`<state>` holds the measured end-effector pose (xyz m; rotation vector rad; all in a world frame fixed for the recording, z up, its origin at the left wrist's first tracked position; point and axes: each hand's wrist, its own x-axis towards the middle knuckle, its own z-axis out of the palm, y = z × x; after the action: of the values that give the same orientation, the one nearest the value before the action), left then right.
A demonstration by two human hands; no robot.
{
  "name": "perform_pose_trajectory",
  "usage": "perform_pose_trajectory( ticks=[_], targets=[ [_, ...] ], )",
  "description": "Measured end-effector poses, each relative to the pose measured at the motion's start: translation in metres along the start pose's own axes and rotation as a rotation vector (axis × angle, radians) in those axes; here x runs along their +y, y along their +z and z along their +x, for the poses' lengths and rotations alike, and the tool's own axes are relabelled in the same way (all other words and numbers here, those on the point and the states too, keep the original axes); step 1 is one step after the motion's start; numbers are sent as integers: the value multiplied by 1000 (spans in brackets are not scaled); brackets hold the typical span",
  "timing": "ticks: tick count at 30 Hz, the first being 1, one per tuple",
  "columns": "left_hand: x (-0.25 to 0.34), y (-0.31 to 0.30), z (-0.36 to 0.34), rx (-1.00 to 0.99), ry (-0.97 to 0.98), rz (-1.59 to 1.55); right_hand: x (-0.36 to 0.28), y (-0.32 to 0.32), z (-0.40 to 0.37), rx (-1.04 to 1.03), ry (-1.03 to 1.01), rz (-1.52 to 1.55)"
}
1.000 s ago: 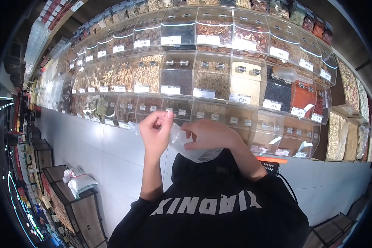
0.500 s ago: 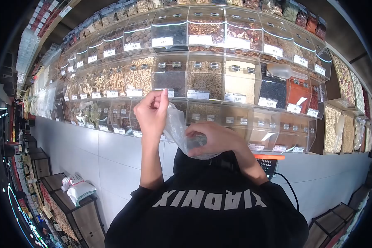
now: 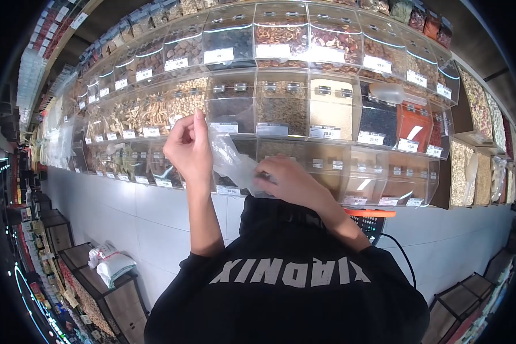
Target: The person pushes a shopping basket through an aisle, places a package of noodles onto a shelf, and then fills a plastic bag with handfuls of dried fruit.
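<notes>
A translucent plastic bag (image 3: pixel 229 159) stretches between my two hands, in front of the clear bins. My left hand (image 3: pixel 190 148) is closed, thumb and fingers pressed together on the bag's upper end. At the bag's lower right, my right hand (image 3: pixel 289 182) bends its fingers around the plastic. Its fingertips are partly blurred. The bag looks thin and wrinkled, and I see nothing inside it. Behind my left hand stands a bin of pale beans or nuts (image 3: pixel 188 94). Above my right hand is a bin of brownish grain (image 3: pixel 282 109).
Tiered clear bins with price labels fill the front. A scoop (image 3: pixel 387 93) lies on the bins at right, over dark grain (image 3: pixel 378 117). An orange-edged device (image 3: pixel 370 214) with a black cable sits below. White packages (image 3: pixel 113 266) rest on a low cabinet at left.
My left hand has moved left and slightly up, pulling the bag out longer. My right hand has shifted up a little, its fingers now lying flatter along the bag.
</notes>
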<state>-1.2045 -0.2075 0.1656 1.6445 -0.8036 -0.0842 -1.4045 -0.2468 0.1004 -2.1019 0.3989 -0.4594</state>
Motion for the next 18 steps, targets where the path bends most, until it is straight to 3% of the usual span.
perform_pose_trajectory(
  ticks=[1,3,4,5,6,8,10,12,15,17,18],
  targets=[
    [-1,-1,0,-3,0,-1,0,0,1,68,52,33],
    [2,-1,1,-22,231,119,0,1,1,139,109,63],
    [8,-2,-1,-27,229,118,0,3,1,273,150,117],
    [16,-4,-3,6,426,252,1,5,0,408,191,170],
    [26,-4,-7,38,624,384,2,6,0,413,197,169],
    [31,-7,-25,46,615,363,7,5,-1,628,236,193],
    [26,-12,-44,-82,487,307,18,7,-3,682,243,186],
    [26,-8,-56,-253,95,292,17,10,-4,735,244,192],
    [27,6,-73,-364,-10,441,6,5,-3,792,195,149],
    [21,12,-83,-437,-196,155,4,10,-2,703,111,104],
    [22,13,-84,-434,-198,160,3,12,-2,699,110,110]
  ],
)
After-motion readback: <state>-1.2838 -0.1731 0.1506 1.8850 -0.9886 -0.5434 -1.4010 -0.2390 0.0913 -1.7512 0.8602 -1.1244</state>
